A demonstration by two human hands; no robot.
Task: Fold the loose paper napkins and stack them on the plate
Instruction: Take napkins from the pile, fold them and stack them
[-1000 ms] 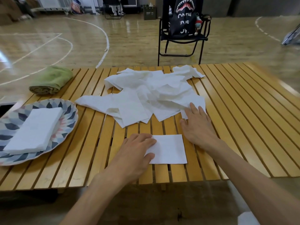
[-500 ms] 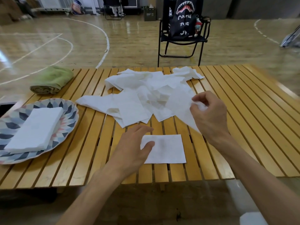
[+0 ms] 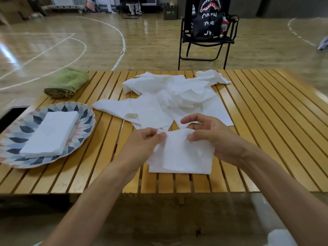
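A loose white napkin (image 3: 182, 150) hangs between both hands just above a folded napkin (image 3: 179, 170) lying near the table's front edge. My left hand (image 3: 142, 148) pinches its upper left corner. My right hand (image 3: 211, 139) pinches its upper right edge. Behind them a heap of loose napkins (image 3: 170, 98) spreads over the middle of the slatted wooden table (image 3: 266, 121). At the left, a patterned plate (image 3: 83, 112) carries a stack of folded napkins (image 3: 51, 134).
A rolled green towel (image 3: 67, 82) lies at the table's back left. A black folding chair (image 3: 207, 36) with a dark bag stands on the gym floor behind the table. A dark opening shows beyond the table's left edge.
My right hand lifted a napkin off the heap and brought it toward me over the folded one. My left hand left the folded napkin and took the new napkin's left corner.
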